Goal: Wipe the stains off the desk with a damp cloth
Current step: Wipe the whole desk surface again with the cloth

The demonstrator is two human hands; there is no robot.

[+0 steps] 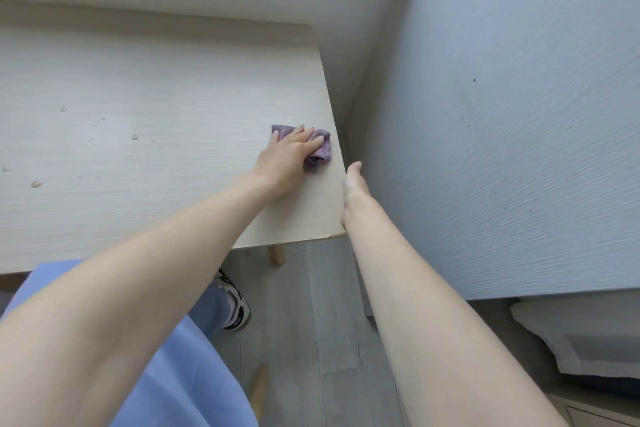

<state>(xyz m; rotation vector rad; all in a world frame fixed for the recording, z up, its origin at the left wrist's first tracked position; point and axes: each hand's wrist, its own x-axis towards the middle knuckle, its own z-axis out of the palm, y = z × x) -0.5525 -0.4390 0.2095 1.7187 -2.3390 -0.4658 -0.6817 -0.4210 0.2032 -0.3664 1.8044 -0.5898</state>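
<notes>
Pale wood-grain laminate covers a long desk point(156, 80) that fills the left and middle of the view, seen from above by the person standing at its near edge. The desk's length runs left to right, and its right end stops just short of a blue-grey textured wall point(519, 114). Grey plank flooring point(329, 322) shows below, along with the person's light blue clothing point(180, 357) and one black-and-white sneaker point(235, 312).

Two bare forearms reach forward. The left hand point(291, 156) lies flat on a crumpled purple cloth point(320, 149), fingers stretched out and pressing it onto the desktop rather than clutching it. The cloth sits close to the desk's right edge, partly hidden under the fingers. The right hand point(351, 184) is turned edge-on against that right edge, just beside the cloth. Its fingers are hidden, so I cannot tell whether it grips the edge or only rests there.

Several small clear droplets point(135, 137) are scattered over the left half of the desk, well apart from the cloth. They lie to the left of the wiping hand, along the desk's length. The corner here looks nearly done, so the next stroke likely needs to sweep leftward, and the left hand is the nearer one.
</notes>
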